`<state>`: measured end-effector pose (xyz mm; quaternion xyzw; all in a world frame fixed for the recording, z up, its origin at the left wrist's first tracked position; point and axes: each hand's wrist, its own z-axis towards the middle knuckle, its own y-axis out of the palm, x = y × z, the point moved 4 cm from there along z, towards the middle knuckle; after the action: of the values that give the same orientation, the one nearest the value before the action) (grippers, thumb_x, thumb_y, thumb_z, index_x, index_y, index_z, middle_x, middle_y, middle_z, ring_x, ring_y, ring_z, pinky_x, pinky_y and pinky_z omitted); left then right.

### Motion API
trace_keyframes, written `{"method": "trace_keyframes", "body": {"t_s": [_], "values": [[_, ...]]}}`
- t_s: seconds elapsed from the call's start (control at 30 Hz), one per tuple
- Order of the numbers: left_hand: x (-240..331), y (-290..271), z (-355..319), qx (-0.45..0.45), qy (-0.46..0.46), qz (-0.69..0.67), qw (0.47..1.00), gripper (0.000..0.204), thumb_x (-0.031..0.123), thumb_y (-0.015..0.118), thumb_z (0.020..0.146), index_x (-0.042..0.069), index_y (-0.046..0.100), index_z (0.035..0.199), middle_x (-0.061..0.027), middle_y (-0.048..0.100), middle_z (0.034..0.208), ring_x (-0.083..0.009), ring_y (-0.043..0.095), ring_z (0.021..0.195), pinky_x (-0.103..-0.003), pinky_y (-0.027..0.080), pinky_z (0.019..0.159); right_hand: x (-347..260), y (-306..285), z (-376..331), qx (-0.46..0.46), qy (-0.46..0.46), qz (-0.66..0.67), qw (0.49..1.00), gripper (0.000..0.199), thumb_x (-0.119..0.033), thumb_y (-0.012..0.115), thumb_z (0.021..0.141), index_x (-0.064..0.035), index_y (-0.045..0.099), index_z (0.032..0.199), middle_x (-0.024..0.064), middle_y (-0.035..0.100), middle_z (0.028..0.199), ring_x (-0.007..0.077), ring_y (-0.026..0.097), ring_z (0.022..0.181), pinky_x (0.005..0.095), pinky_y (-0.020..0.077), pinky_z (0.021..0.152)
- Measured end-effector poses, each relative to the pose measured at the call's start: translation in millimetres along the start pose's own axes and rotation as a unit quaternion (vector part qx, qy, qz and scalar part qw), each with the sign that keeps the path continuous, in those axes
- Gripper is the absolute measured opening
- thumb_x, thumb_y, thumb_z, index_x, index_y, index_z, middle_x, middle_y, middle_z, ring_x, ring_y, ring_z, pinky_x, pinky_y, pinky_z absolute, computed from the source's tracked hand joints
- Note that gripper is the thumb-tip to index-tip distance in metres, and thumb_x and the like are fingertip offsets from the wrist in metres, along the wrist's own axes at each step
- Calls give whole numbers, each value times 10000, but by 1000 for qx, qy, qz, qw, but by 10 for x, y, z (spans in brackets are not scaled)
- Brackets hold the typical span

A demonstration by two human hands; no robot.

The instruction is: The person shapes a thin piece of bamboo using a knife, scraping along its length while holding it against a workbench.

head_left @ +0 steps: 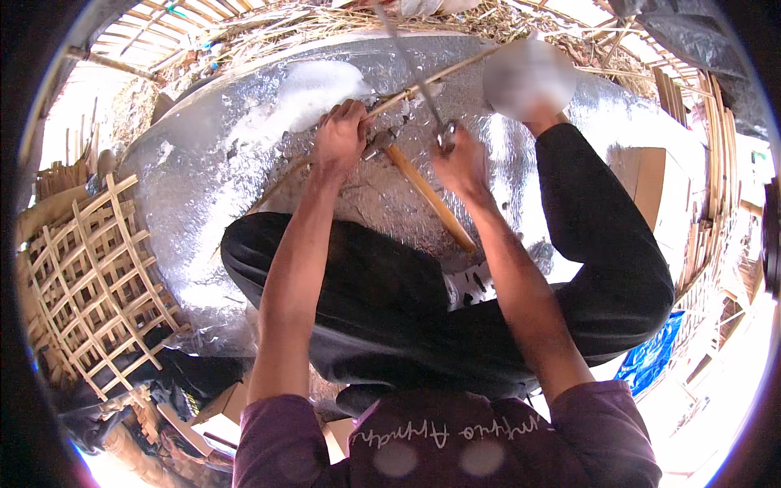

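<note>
My left hand [342, 134] is closed around a long bamboo strip [443, 75], which slants from beside my left knee up to the far right. In my right hand [462, 163] is a long, thin metal-bladed tool [404, 55]; its grip has a shiny metal part, and its blade points away and crosses the strip. Whether it is a knife or a saw I cannot tell. Between my forearms lies a hammer [431, 199], its wooden handle toward me and its metal head close to my left hand. The strip's far end passes near my blurred outstretched foot.
I sit on a silvery foil sheet [191, 163]. A woven bamboo lattice [96, 281] stands at the left. Cardboard [639, 180] and a blue plastic sheet [653, 355] are at the right. Straw and bamboo scraps [301, 31] line the far edge.
</note>
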<state>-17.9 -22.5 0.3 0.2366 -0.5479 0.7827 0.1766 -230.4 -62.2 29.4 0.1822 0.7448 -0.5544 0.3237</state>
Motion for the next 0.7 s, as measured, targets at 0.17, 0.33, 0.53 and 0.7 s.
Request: {"method": "trace_keyframes", "body": {"t_s": [0.17, 0.33, 0.53, 0.7], "values": [[-12, -28, -10, -6, 5, 29, 1000, 145, 40, 626, 786, 50, 536, 900, -122, 606, 869, -364, 617, 821, -470, 492, 723, -5, 16, -29, -89, 93, -4, 992, 257, -177, 662, 819, -48, 580, 1026, 143, 669, 772, 228, 672, 683, 381, 519, 582], [-150, 25, -67, -25, -13, -1, 1000, 155, 33, 625, 787, 46, 535, 913, -130, 604, 874, -368, 619, 822, -471, 500, 716, -939, -643, 186, 82, -149, 74, 983, 207, -103, 666, 774, -6, 571, 931, 102, 652, 684, 209, 650, 568, 331, 510, 522], [-64, -6, -6, -33, -22, 1, 999, 175, 55, 640, 790, 42, 549, 939, -133, 614, 920, -371, 620, 852, -474, 508, 730, -14, -100, -18, 13, -4, -53, 998, 324, -164, 679, 763, -24, 600, 1044, 206, 682, 814, 320, 701, 750, 432, 548, 676], [-135, 46, -26, -38, -74, -20, 996, 117, 74, 662, 823, 21, 579, 886, -143, 618, 844, -357, 633, 828, -445, 488, 693, -63, -88, -28, -30, 52, -66, 996, 269, -140, 626, 782, -37, 600, 1029, 231, 676, 821, 383, 684, 755, 459, 536, 658]]}}
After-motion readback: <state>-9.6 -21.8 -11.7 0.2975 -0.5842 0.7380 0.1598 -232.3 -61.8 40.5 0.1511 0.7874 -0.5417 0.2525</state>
